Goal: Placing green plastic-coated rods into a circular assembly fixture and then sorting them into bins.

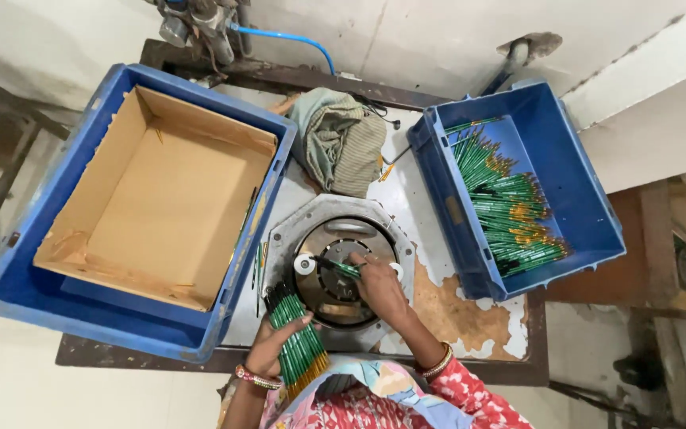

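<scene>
A worn workbench [470,318] with peeling white paint is being viewed from directly above, through a camera worn on a person's head. A thick bundle of slim green pencils with golden ends [299,342] is being gripped in the left hand [273,348], with fingers wrapped round its middle; the bundle is being held upright and slightly fanned, just left of a round grey metal machine plate [341,270] set into the bench. A single green pencil [341,268] is being pinched by the right hand [379,287], fingers closed narrowly on it, and is being laid across the plate's dark centre. How the pencil's tip meets the machine cannot be made out, as it is being covered by the fingers. A small white roller [305,264] is being shown at the plate's left edge.

To the left, a large blue plastic crate lined with a brown cardboard box [152,206] is being shown, its interior bare. A few loose pencils are lying in the narrow gap beside it, hard to count. To the right, a smaller blue plastic crate [573,183] is being shown, partly filled with a loose heap of green pencils [510,206]. A folded, striped grey-green cloth [341,143] is lying between the crates. The person's patterned red sleeves are being cut off by the lower edge, and pipework at the top is blurred.
</scene>
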